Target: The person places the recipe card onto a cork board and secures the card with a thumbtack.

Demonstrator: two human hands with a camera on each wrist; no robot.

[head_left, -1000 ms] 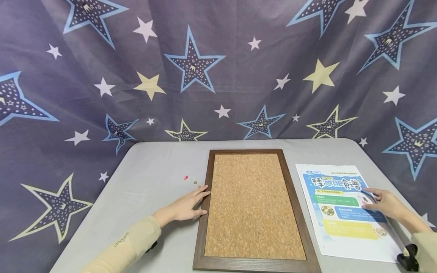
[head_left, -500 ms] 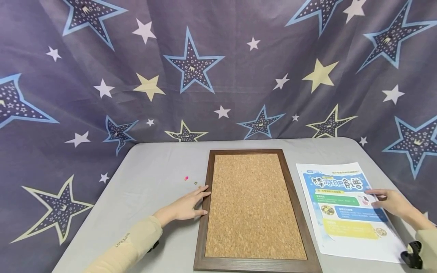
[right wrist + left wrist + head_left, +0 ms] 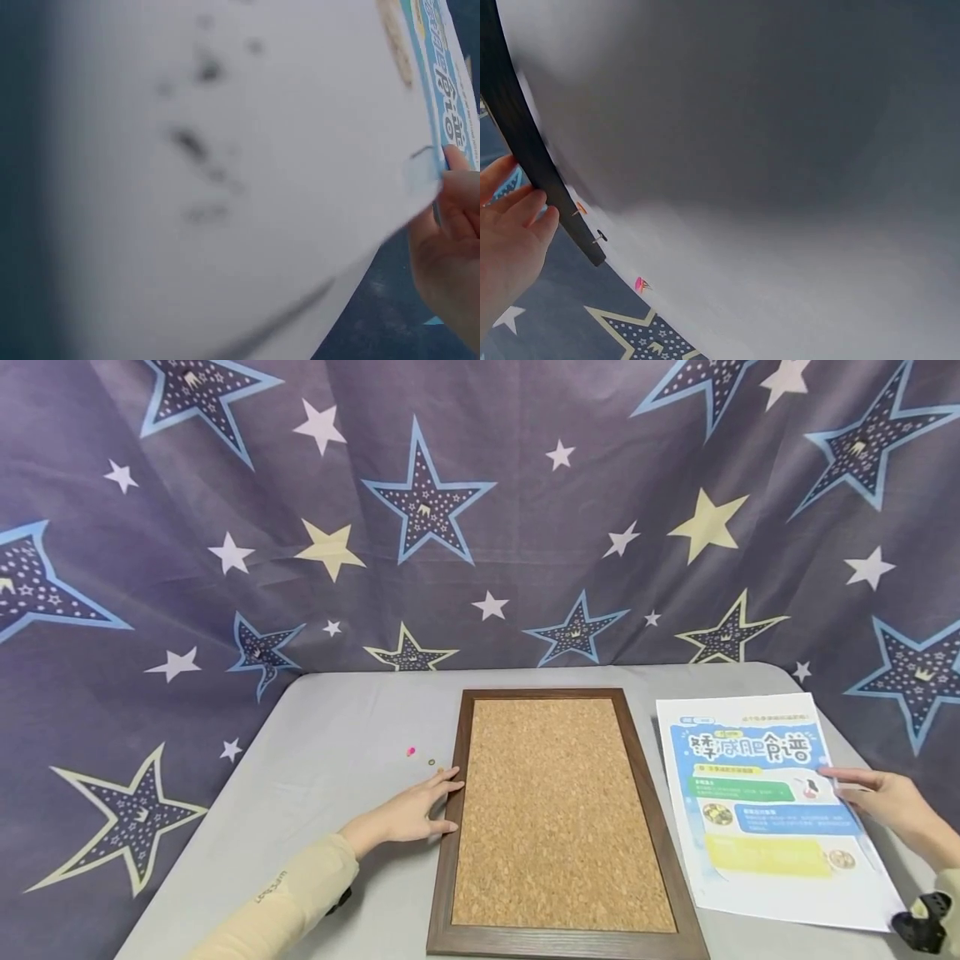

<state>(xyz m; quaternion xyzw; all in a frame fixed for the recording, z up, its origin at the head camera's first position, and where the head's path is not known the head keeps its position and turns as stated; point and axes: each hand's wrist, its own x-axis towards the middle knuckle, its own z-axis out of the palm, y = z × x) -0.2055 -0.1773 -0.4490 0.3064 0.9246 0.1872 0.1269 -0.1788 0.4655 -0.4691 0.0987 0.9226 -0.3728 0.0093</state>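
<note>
A cork board (image 3: 558,818) in a dark brown wooden frame (image 3: 551,941) lies on the table. My left hand (image 3: 405,814) rests with its fingertips against the frame's left side, fingers mostly straight; the left wrist view shows the same contact. To the right of the board, a printed poster (image 3: 765,760) with blue, green and yellow blocks is partly raised from the table. Thumb and fingers of my right hand (image 3: 896,806) pinch its right edge. In the right wrist view, the poster's near part (image 3: 262,225) is blurred and fills most of the picture.
Beside the frame's left edge lie a pink push pin (image 3: 640,285), a dark push pin (image 3: 601,236) and an orange push pin (image 3: 580,209). Behind the grey table (image 3: 352,718) hangs a star-patterned curtain (image 3: 517,527), which also runs along both sides.
My right hand has taken the poster's right edge, and the poster's top has risen and shifted slightly right. My left hand stays on the frame.
</note>
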